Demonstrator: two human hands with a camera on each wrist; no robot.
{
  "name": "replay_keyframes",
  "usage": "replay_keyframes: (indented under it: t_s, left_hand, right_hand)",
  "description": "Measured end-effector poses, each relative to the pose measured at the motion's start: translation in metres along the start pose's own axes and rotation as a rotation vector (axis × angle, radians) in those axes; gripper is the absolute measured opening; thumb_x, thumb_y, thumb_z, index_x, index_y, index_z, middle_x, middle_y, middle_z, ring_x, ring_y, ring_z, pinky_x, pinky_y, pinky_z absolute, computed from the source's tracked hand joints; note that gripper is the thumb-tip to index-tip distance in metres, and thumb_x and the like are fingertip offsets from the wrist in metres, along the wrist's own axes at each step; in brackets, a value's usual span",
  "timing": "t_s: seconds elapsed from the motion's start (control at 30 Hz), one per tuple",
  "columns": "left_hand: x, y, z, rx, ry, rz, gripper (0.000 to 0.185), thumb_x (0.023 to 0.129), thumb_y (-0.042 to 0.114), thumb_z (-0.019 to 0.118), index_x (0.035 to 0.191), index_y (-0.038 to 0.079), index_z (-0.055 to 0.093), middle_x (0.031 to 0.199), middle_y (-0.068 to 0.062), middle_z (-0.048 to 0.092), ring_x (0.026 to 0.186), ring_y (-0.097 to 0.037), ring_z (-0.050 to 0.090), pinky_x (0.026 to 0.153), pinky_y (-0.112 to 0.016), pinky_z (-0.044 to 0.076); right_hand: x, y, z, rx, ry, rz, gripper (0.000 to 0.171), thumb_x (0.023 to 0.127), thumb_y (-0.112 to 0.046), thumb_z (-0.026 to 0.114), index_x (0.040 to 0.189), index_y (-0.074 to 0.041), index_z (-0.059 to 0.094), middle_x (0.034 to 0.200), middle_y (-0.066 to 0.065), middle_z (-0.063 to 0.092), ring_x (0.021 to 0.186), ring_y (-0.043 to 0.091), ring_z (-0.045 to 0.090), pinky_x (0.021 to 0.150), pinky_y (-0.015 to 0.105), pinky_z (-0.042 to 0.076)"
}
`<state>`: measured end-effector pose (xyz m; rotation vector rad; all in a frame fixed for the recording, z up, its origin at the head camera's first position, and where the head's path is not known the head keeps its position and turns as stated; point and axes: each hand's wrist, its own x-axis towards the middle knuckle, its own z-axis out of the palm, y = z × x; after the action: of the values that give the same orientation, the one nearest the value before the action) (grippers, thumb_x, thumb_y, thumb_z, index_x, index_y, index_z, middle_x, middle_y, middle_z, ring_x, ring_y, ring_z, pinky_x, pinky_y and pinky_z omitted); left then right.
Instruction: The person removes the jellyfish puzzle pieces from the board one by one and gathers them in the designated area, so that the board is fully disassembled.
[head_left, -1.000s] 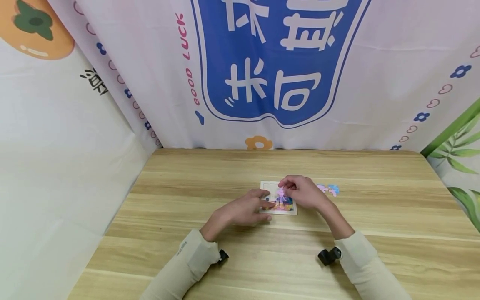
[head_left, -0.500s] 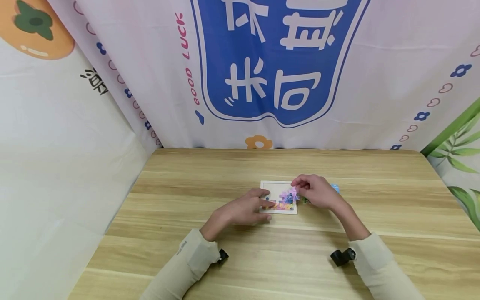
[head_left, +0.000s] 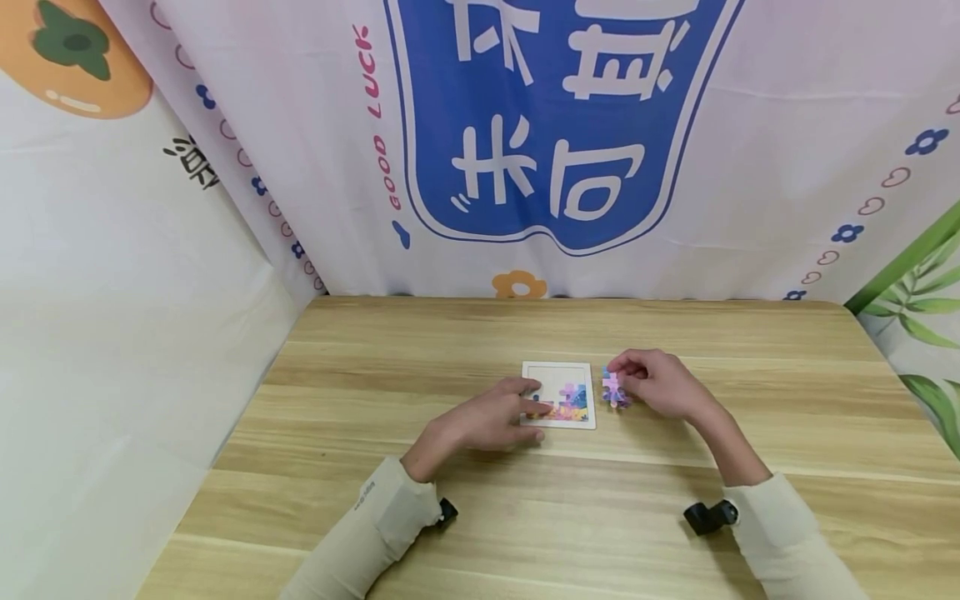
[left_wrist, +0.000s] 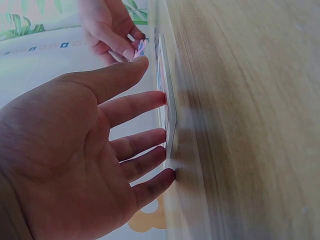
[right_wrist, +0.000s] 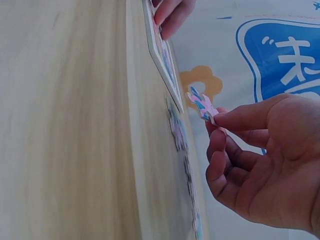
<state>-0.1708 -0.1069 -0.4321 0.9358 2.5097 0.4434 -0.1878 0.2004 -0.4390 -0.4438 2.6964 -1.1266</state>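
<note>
Since a second ago my right hand (head_left: pixel 660 387) has drawn away from the puzzle tray (head_left: pixel 559 394) to the right, carrying a puzzle piece (head_left: pixel 613 388) off with it; my left hand (head_left: pixel 487 418) has stayed where it was on the tray's near left corner.

Now the piece sits pinched between my right thumb and forefinger, just right of the tray's right edge and clear of it. From the right wrist view the piece (right_wrist: pixel 202 106) is lifted off the bench (head_left: pixel 450 333), tilted, with its pink and blue face showing, and my other fingers (right_wrist: pixel 220 170) curl loosely under it. Below it, along the wood, lie more loose pieces (right_wrist: pixel 179 131) in a row, stretching away from the tray (right_wrist: pixel 159 55) towards my wrist.

My left hand lies flat and relaxed, fingers (left_wrist: pixel 145 102) straight and a little apart, their tips pressing on the tray's near left edge (left_wrist: pixel 169 107) and on the bench just beside it. It grips nothing. The left wrist view also shows my right hand (left_wrist: pixel 107 30) beyond the tray with the piece (left_wrist: pixel 140 48) at its fingertips.

Inside the tray the near part carries a few coloured pieces already seated (head_left: pixel 567 406); the far part shows bare white. The tray lies flat near the middle of the bench, between my two hands. A printed cloth backdrop (head_left: pixel 555 125) hangs behind the far edge.
</note>
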Motion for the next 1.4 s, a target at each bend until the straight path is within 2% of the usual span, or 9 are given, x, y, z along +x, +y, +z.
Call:
replay_keyframes:
  t_s: [0.37, 0.8, 1.2, 1.4]
  left_hand:
    - [-0.001, 0.001, 0.0, 0.005, 0.001, -0.004, 0.049, 0.108, 0.037, 0.066, 0.153, 0.018, 0.062, 0.174, -0.012, 0.038, 0.164, -0.031, 0.031, 0.131, -0.048, 0.033]
    - [0.0, 0.0, 0.002, 0.002, -0.001, -0.012, 0.049, 0.108, 0.037, 0.066, 0.154, 0.019, 0.061, 0.174, -0.01, 0.037, 0.164, -0.03, 0.03, 0.131, -0.047, 0.033]
    - [-0.001, 0.001, 0.001, 0.0, -0.005, -0.013, 0.049, 0.108, 0.037, 0.066, 0.154, 0.019, 0.061, 0.175, -0.01, 0.036, 0.165, -0.029, 0.029, 0.132, -0.047, 0.033]
    - [-0.001, 0.0, 0.001, 0.003, -0.005, -0.014, 0.049, 0.108, 0.037, 0.066, 0.154, 0.019, 0.061, 0.174, -0.01, 0.037, 0.165, -0.029, 0.029, 0.132, -0.047, 0.033]
  right_hand:
    - [-0.011, 0.016, -0.014, -0.031, 0.022, 0.013, 0.02, 0.103, -0.004, 0.062, 0.118, -0.002, 0.075, 0.106, 0.01, 0.074, 0.095, 0.02, 0.063, 0.081, 0.028, 0.052]
    - [-0.019, 0.026, -0.025, -0.044, 0.004, 0.036, 0.02, 0.104, -0.005, 0.063, 0.12, -0.002, 0.074, 0.107, 0.011, 0.074, 0.098, 0.021, 0.064, 0.082, 0.028, 0.053]
    - [-0.019, 0.032, -0.022, -0.065, -0.015, 0.045, 0.015, 0.104, -0.005, 0.065, 0.115, -0.004, 0.075, 0.102, 0.008, 0.072, 0.092, 0.019, 0.061, 0.079, 0.03, 0.051]
    - [-0.019, 0.031, -0.02, -0.075, -0.02, 0.043, 0.014, 0.1, -0.004, 0.07, 0.113, -0.004, 0.075, 0.101, 0.009, 0.073, 0.092, 0.02, 0.062, 0.079, 0.031, 0.052]
